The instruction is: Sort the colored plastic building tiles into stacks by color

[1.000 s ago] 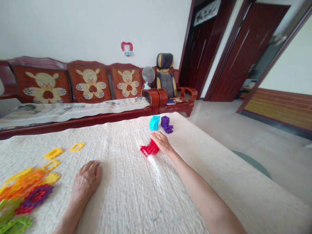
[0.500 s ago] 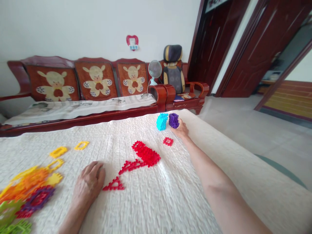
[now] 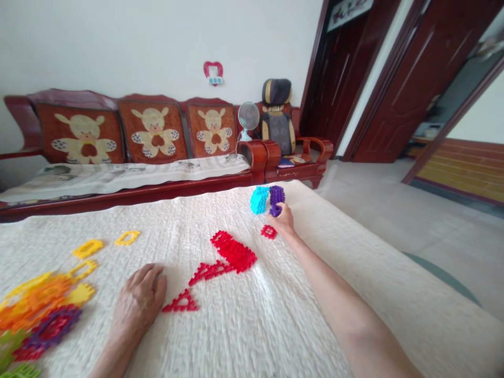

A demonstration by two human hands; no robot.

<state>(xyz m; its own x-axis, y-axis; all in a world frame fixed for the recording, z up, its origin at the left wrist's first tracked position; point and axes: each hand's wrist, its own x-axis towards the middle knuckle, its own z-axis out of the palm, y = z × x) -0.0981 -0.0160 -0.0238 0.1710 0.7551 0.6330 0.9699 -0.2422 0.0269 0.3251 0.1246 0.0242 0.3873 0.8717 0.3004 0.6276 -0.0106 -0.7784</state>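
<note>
At the far side of the cloth, my right hand (image 3: 283,219) is closed with thumb and fingers round a small purple piece (image 3: 275,210). Just behind it stands a stack of purple notched plastic building tiles (image 3: 277,194). A stack of bright blue tiles (image 3: 259,200) is right beside that one, on its left. Near my right fingers lies a single red square tile (image 3: 269,231). My left hand (image 3: 139,294) rests palm down with its fingers stretched out and holds nothing. By its fingertips is a red triangle tile (image 3: 181,302); beyond that is a row of red tiles (image 3: 236,254).
On the left is a mixed pile of orange tiles (image 3: 39,299), with yellow, purple, red and green ones too. Loose yellow tiles (image 3: 127,238) lie above it. A wooden sofa (image 3: 260,160) stands behind the white quilted cloth (image 3: 236,336).
My right hand has drawn slightly nearer, and a purple piece now shows at its fingers in front of the purple stack. My left hand stays resting. The whole view has shifted a little.
</note>
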